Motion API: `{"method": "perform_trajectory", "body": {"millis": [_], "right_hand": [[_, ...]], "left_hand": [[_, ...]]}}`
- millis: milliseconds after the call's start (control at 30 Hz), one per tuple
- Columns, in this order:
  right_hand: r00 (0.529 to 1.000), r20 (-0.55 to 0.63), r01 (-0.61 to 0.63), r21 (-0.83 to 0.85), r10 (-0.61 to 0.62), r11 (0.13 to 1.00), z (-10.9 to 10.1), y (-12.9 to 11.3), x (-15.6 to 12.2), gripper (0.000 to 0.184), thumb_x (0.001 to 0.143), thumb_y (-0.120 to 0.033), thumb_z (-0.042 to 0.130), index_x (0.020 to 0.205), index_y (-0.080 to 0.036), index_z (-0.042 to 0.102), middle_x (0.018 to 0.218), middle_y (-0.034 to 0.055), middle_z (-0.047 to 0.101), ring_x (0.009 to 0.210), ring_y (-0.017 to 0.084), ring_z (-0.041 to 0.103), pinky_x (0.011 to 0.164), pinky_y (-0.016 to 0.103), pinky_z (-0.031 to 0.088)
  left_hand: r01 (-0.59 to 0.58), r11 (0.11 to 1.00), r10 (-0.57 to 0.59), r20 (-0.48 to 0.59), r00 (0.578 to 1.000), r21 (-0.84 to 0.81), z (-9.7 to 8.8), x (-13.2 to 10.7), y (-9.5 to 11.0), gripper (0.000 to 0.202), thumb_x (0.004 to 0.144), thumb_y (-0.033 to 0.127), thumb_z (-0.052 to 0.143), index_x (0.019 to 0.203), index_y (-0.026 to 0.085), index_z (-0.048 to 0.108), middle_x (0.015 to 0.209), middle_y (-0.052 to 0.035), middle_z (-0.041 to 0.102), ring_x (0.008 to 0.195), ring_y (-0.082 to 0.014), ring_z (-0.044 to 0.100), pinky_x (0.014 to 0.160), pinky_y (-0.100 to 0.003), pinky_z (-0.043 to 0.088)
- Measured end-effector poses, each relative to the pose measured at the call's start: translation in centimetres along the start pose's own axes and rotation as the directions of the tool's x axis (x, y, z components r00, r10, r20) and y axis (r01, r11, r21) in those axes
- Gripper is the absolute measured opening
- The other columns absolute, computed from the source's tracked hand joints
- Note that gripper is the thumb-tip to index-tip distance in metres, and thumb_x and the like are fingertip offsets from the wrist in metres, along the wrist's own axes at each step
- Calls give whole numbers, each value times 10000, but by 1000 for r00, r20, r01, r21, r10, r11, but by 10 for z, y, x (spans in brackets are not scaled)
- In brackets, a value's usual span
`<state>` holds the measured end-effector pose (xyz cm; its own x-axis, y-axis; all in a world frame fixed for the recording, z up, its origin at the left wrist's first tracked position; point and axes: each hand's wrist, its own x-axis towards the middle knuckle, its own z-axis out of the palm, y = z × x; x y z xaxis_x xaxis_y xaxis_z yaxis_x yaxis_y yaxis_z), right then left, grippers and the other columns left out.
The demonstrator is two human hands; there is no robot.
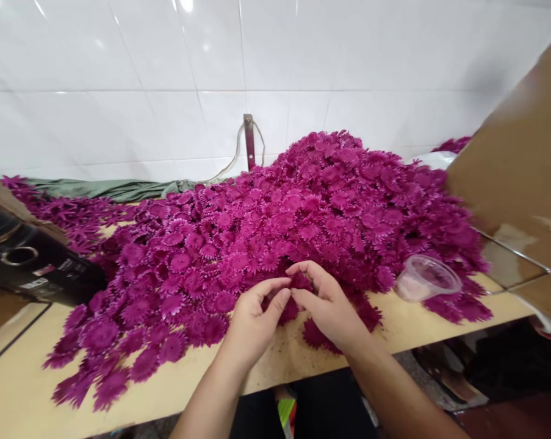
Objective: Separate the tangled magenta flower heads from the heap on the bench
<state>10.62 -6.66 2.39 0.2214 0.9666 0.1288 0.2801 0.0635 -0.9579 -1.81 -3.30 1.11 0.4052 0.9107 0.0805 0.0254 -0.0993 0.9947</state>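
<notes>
My left hand (257, 312) and my right hand (331, 306) meet at the front of a big heap of magenta artificial flowers (298, 213). Thumbs and forefingers are closed together in a pinch, tip to tip. Between them shows a magenta artificial flower (301, 281), partly covered by the fingers. Just where each hand grips it is hidden. Below my right hand, a few loose flower layers (318, 335) lie on the pale tabletop (287, 366).
A clear plastic tub (428, 279) with whitish contents tilts at the heap's right edge. Cardboard (517, 164) rises at the right. A black box (37, 262) stands at the left. Green cloth (119, 189) runs along the tiled wall (165, 122), beside a metal bracket (249, 143).
</notes>
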Motion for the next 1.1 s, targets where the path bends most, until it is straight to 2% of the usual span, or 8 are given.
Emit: {"method": "perform_trajectory", "body": {"millis": [100,233,433,567,667,833,1000,1100], "right_hand": [[1000,7,25,4,-25,1000,1,-1,-4,229,695,-156,443,902,-210,524,835,11,601,797,160,556,728,311,459],[997,9,73,5,-73,997,3,2,-8,290,754,-208,470,1044,-215,482,1004,43,610,943,171,564,828,329,452],[999,-22,31,140,-28,990,1,9,-11,250,728,-226,509,974,-192,477,815,21,596,747,142,570,679,279,477],[995,-102,14,102,-4,995,0,8,-12,144,728,-259,524,851,-190,494,635,-31,491,575,111,470,554,247,415],[994,-107,6,130,8,991,1,6,-12,155,745,-300,519,851,-190,498,594,-47,450,528,99,425,505,235,371],[999,-10,-49,242,53,969,1,3,-9,246,744,-362,521,912,-184,499,577,-55,441,522,98,427,480,225,349],[999,14,-52,341,50,939,2,0,-13,269,737,-378,532,922,-184,504,550,-82,352,466,74,335,436,201,310],[999,-52,4,306,12,952,-7,1,-15,225,765,-347,516,925,-188,519,573,-74,333,475,69,316,435,191,306]], "left_hand": [[137,967,-140,-2,990,-217,3,3,1,272,649,296,681,890,169,671,831,-51,689,779,-171,606,731,-287,477],[109,952,-133,-64,989,-288,3,2,5,274,618,283,708,857,157,662,765,-29,652,737,-142,579,713,-255,463],[73,983,-95,-122,988,-171,2,-3,3,243,621,247,683,841,155,642,634,17,571,619,-110,517,623,-227,434],[-63,998,63,-238,969,7,2,-5,7,215,664,238,637,870,177,646,691,3,570,676,-130,535,676,-244,432],[-125,988,134,-102,986,88,2,-5,11,175,696,245,606,848,194,675,812,-38,620,783,-166,565,724,-265,440],[50,998,-48,52,997,-46,9,-2,11,111,672,269,641,714,168,661,688,-22,638,678,-150,555,657,-254,426],[79,959,-117,-127,985,-273,3,9,7,228,579,320,718,564,155,562,533,41,522,529,-84,441,543,-204,360],[13,919,-174,-377,910,-395,-20,20,10,317,523,373,740,556,170,500,502,66,478,474,-70,398,500,-197,341]]}}
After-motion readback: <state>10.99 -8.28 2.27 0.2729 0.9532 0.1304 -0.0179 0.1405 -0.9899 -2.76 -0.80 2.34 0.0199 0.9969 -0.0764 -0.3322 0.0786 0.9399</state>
